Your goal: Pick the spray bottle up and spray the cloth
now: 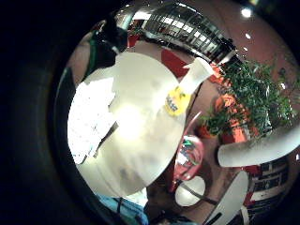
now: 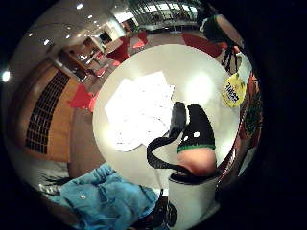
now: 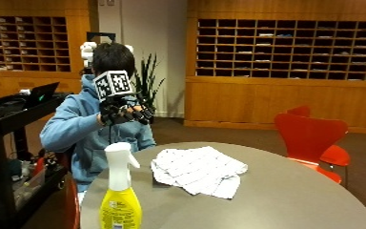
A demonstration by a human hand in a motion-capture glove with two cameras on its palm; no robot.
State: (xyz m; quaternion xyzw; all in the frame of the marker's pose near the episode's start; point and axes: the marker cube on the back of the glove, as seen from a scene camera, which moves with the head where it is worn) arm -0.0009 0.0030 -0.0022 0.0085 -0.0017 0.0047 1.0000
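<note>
Yellow spray bottle [image 3: 119, 193] with a white trigger head stands upright at the near left edge of the round grey tabletop [image 3: 284, 195]; its base is cut off by the frame edge, and whether there is liquid inside cannot be told. Label text is too small to read. Black cart [image 3: 8, 143] sits at far left beside the tabletop, holding a laptop and some items on its lower shelf that are hard to make out. Behind the bottle, a person in a blue hoodie [image 3: 75, 126] sits at the tabletop. Right hand [image 3: 125, 112] in the black glove is raised in front of the face, well above the tabletop, fingers loosely curled and holding nothing; it is well apart from the bottle. White checked cloth [image 3: 198, 171] lies crumpled and partly folded near the middle of the tabletop, to the right of the bottle, not touching it. Red chair [image 3: 310, 138] stands at the right, beyond the tabletop. Wooden pigeonhole shelving [image 3: 284, 47] lines the back wall; contents of the slots are too small to tell. Thumb side palm view looks down on cloth [image 2: 139, 110] and bottle [image 2: 234, 91] from above.
</note>
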